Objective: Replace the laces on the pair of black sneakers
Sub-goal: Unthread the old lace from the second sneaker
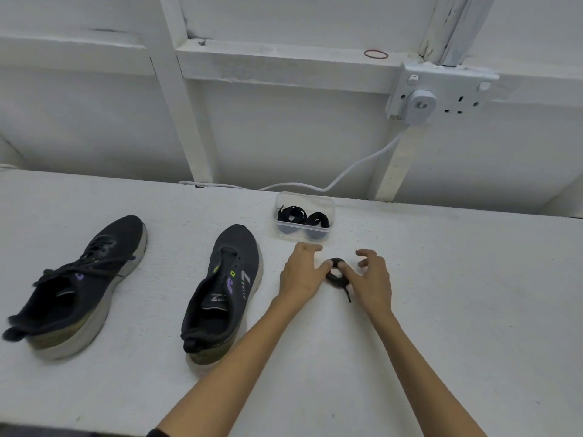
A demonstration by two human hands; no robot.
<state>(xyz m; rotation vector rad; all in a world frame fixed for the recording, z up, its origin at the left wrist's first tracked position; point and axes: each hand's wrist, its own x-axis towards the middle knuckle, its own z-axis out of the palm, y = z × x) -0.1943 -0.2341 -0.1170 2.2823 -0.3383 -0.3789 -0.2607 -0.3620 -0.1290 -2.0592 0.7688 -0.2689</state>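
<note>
Okay, head view: both hands sit centre-right of the frame on the white table (441, 279), working one coiled black lace (337, 276) that lies on the table between them. Left hand (301, 272) has its thumb tip against the coil's left edge, other fingers curled and apart, palm down. Right hand (372, 279) pinches the coil's top right with thumb and a finger, remaining fingers bent and raised off the table. One lace end trails out toward lower right, under the right hand's thumb side. Just above the hands, a clear plastic box (303, 217) sits near the table's back edge with two more coiled black laces (303, 217) inside, side by side. Left of the hands, the near sneaker (222, 290) stands upright, toe pointing up-frame, eyelets bare, no lace in it. Far left, the second sneaker (82, 285) is tilted toward the right, lace in place. Upper right: wall socket (441, 93) with a white plug (419, 105), cable running down to the table's back edge.
</note>
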